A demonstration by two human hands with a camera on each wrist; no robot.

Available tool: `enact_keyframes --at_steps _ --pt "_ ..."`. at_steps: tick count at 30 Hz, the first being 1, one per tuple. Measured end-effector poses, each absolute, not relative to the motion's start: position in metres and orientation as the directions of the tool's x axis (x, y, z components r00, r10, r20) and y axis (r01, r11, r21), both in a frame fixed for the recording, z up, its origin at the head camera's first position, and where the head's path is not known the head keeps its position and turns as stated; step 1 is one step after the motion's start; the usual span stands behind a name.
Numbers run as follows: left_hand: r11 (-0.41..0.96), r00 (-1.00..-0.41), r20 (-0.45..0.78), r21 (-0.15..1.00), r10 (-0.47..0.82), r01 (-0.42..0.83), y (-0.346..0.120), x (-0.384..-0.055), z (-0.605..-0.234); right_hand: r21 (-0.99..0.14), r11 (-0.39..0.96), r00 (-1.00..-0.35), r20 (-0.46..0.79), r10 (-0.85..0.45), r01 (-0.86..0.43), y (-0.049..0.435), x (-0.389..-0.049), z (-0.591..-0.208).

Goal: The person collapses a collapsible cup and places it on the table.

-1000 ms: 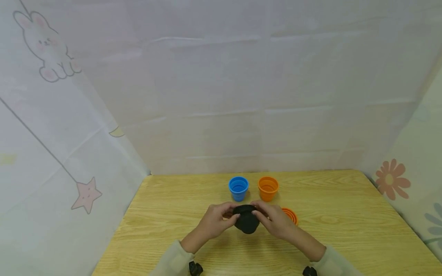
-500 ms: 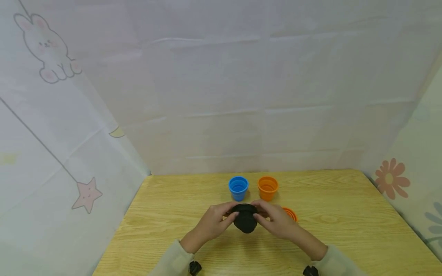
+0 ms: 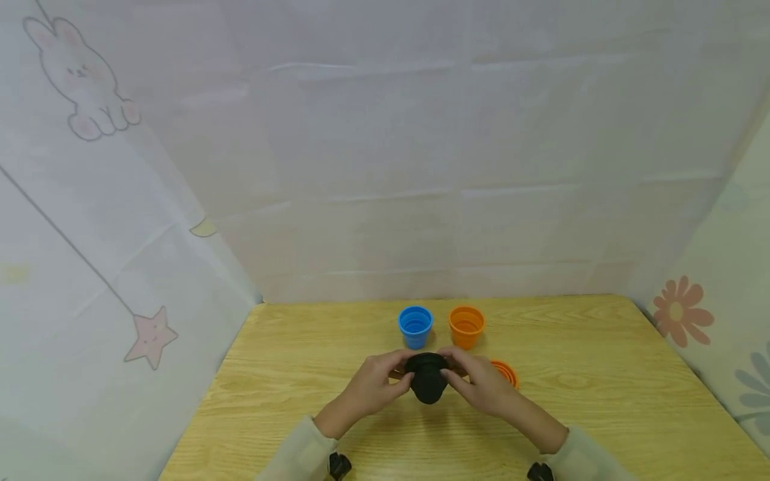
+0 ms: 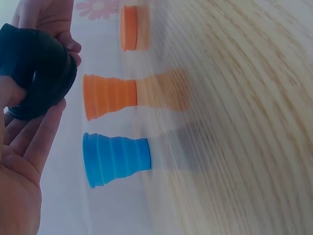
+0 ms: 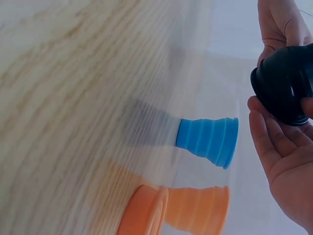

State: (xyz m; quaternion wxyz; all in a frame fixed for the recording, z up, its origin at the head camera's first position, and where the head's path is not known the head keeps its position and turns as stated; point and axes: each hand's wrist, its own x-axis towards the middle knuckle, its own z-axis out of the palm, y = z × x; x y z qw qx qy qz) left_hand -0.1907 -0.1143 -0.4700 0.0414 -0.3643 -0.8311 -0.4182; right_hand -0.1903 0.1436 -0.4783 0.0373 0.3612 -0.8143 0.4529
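A black collapsible cup [image 3: 428,386] is held up off the table between both hands, its narrower end toward me in the head view. My left hand [image 3: 374,384] grips its left side, thumb on the near wall and fingers behind the rim. On the other side my right hand [image 3: 486,387] pinches it in the same way. From the left wrist view the black cup [image 4: 44,73] looks partly folded and bulging, with the left-hand fingers [image 4: 41,137] under it. In the right wrist view the cup [image 5: 282,85] is cut off by the frame's edge.
Behind the hands a blue collapsible cup [image 3: 415,327] and an orange one [image 3: 466,327] stand upright, side by side. A flattened orange cup [image 3: 507,374] lies beyond the right hand, partly hidden by it. A white patterned cloth [image 3: 385,167] rises behind the wooden table [image 3: 289,347].
Both hands stay on the black cup, which turns slightly and shifts a little; its outline looks more even than a second ago. The cups on the table have not moved.
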Motion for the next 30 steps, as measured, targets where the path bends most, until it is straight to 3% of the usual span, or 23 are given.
enact_keyframes --at_steps 14,24,30 --pt "0.320 -0.795 0.326 0.786 0.511 0.528 -0.116 -0.189 -0.468 -0.937 0.128 -0.780 0.190 -0.596 -0.326 0.146 -0.191 -0.472" --pt "0.292 -0.818 0.213 0.861 0.535 0.416 -0.118 -0.190 -0.466 -0.954 0.150 -0.782 0.115 -0.613 -0.258 0.146 -0.189 -0.468" --pt "0.188 -0.793 0.125 0.939 0.596 0.290 -0.120 -0.192 -0.465 -0.959 0.180 -0.805 0.076 -0.588 -0.221 0.147 -0.187 -0.464"
